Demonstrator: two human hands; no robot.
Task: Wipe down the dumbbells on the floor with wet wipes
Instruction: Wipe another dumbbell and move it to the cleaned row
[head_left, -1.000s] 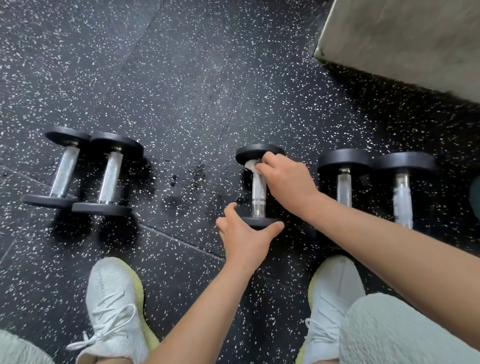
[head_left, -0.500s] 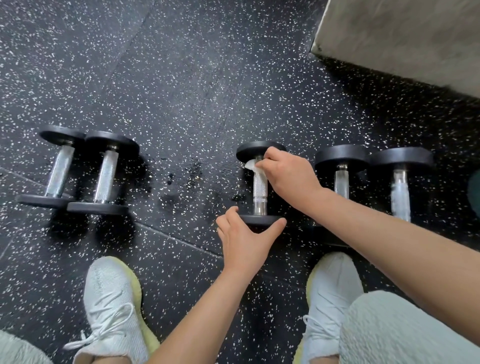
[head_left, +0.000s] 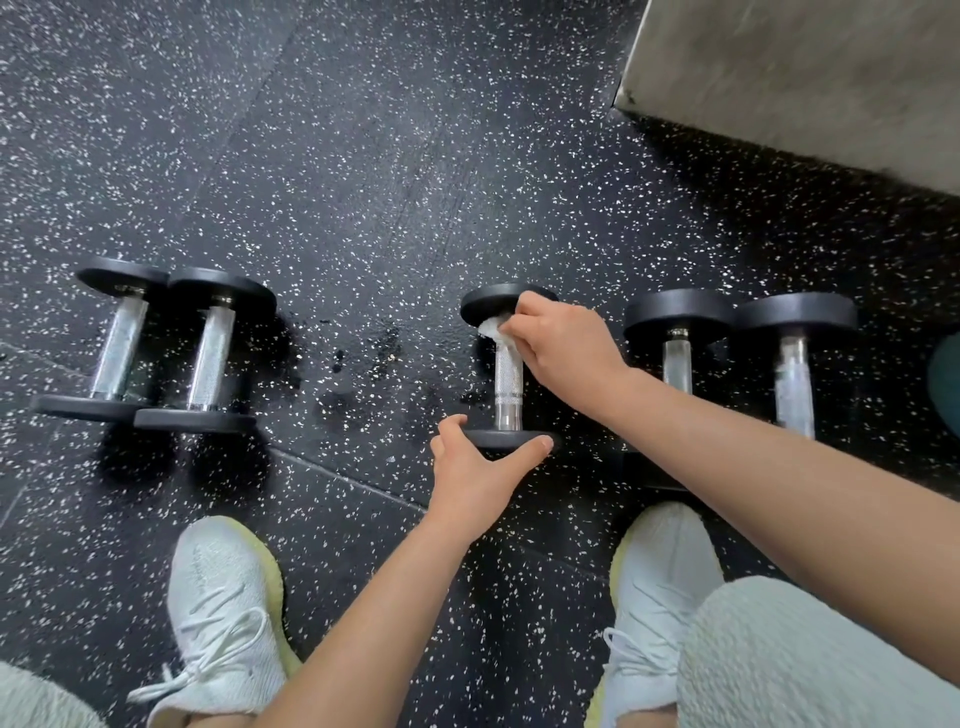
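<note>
Where the head camera looks down past two bare forearms, five dumbbells lie in a row on the black speckled floor (head_left: 363, 182), their chrome handles pointing away from the person. The middle dumbbell (head_left: 508, 384) lies alone, well apart from the pair on its left and nearer the pair on its right. The left hand (head_left: 480, 470) grips its near plate, thumb hooked over the right side of the rim and fingers curled round the left side. The right hand (head_left: 563, 343) reaches in from the right with fingers bunched, pinching a crumpled white wet wipe (head_left: 493, 332) against the far end of the handle, just under the far plate. Below the wipe the knurled handle is bare.

The far-left dumbbell (head_left: 120, 343) and the second dumbbell (head_left: 210, 358) lie side by side, plates meeting. The fourth dumbbell (head_left: 678, 338) and the far-right dumbbell (head_left: 795, 384) lie likewise, their near ends hidden behind the right forearm. A dark wet-looking patch (head_left: 374, 353) marks the floor between the second and the middle dumbbell. A white left shoe (head_left: 223, 618) and a white right shoe (head_left: 660, 582) stand nearest the camera, and a pale concrete-like block (head_left: 805, 78) fills the upper right corner
</note>
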